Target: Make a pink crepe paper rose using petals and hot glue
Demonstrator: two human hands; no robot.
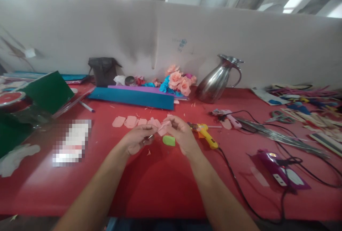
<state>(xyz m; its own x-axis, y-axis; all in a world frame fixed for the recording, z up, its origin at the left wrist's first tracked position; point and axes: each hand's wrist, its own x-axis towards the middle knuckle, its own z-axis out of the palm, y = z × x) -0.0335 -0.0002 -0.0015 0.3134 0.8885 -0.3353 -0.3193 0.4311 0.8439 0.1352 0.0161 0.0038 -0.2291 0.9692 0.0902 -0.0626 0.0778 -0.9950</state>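
Between my two hands is a pale pink paper petal (164, 128). My right hand (182, 134) pinches it from the right. On the other side, the closed fingertips of my left hand (139, 136) grip its left edge. A small shiny metal piece shows under the left fingers; what it is I cannot tell. Behind the left hand, a row of cut pink paper petals (131, 121) lies on the table. A light green paper piece (169, 140) rests just below the held petal. Right of my right hand lies a yellow glue gun (207, 136) with its cord trailing forward.
Pink paper roses (178, 81) and a steel jug (216, 81) stand along the wall. A blue sheet (130, 97) lies before them. At right are a pink glue gun (233, 119), wires (283, 136), scissors (280, 117) and a purple power strip (283, 170) on the red table (160, 192).
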